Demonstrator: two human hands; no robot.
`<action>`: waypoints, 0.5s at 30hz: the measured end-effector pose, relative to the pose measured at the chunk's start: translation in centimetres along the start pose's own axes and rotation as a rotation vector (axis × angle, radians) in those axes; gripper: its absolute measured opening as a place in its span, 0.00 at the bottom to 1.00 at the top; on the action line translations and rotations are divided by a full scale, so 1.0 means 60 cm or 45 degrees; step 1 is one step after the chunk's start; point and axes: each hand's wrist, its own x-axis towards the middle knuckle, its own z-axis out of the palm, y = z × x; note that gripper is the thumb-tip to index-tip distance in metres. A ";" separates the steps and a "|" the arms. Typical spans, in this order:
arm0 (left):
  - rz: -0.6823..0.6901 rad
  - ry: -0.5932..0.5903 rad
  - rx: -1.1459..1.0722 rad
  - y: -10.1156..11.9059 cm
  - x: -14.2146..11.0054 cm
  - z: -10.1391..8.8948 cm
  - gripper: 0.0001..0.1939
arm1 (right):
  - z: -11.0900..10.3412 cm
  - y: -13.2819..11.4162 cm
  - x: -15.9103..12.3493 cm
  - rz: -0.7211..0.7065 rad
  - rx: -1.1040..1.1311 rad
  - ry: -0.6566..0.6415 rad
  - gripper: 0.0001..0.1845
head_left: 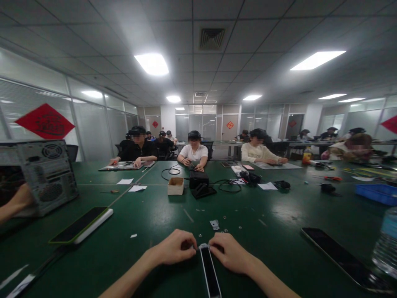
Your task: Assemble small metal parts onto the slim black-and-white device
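A slim smartphone-like device (211,272) with a white rim and a dark face lies on the green table, its far end between my hands. My left hand (178,247) is closed at the left of that end, fingertips pinched together. On the other side my right hand (228,251) is closed too, thumb and fingers at the right corner. A small whitish piece (204,245) shows at the far end; what the fingertips pinch is too small to make out. Just beyond lie a small metal plate (214,224) and several tiny round parts (225,230).
Left stand a computer case (54,182), with another person's arm reaching in, and a green-edged phone (79,225) on a white block. Right are a dark phone (338,252), a water bottle (386,244) and a blue tray (376,194). Ahead sits a cardboard box (175,186); people work opposite.
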 end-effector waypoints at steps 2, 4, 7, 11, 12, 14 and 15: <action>-0.026 -0.025 -0.041 0.001 0.001 0.000 0.11 | 0.002 0.001 0.001 -0.003 0.004 0.006 0.12; -0.028 -0.039 -0.065 0.001 0.001 0.000 0.12 | 0.002 0.001 0.001 -0.002 0.003 0.009 0.12; -0.004 -0.047 -0.095 -0.002 0.000 0.000 0.12 | 0.002 0.001 0.001 0.004 -0.004 0.008 0.12; 0.009 -0.050 -0.102 -0.006 0.000 0.000 0.13 | 0.001 0.000 0.001 -0.014 0.004 0.006 0.13; 0.007 -0.049 -0.098 -0.007 0.000 0.000 0.13 | 0.001 0.000 0.001 -0.011 0.005 0.002 0.13; 0.006 -0.048 -0.095 -0.007 0.000 -0.001 0.12 | 0.001 0.001 0.001 0.000 0.011 -0.006 0.13; 0.007 -0.044 -0.091 -0.006 0.001 -0.002 0.12 | 0.001 0.001 0.001 0.004 0.015 -0.005 0.13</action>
